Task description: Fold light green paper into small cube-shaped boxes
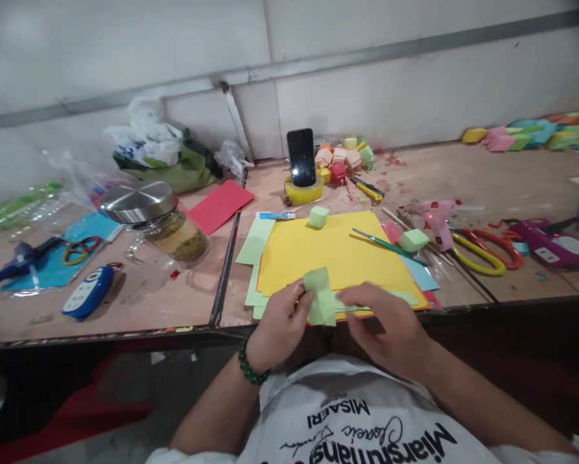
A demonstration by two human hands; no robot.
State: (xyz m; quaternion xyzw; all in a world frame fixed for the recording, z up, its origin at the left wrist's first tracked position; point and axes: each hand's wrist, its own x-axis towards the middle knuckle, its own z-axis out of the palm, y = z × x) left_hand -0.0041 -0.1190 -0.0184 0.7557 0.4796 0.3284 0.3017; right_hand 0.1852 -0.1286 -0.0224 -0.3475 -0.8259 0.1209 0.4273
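My left hand (282, 324), with a green bead bracelet at the wrist, pinches a creased light green paper piece (320, 298) by its left side. Just right of that paper my right hand (385, 325) has its thumb and fingers apart, with nothing seen between them; it is slightly blurred. Beneath and beyond both hands lies a stack of yellow paper (338, 251) with light green sheets (255, 243) sticking out at its left. A pale green paper cube (319, 216) rests on the stack's far edge. Another green cube (413, 240) sits at the right beside a green-handled tool (389, 245).
A phone (302, 156) stands in a yellow tape roll before several paper cubes (338, 156). Rightward lie a pink glue gun (438, 222), scissors (480, 253) and a purple device (553, 243). Leftward are a glass jar (176, 235), red paper (222, 206) and a blue-white device (89, 291).
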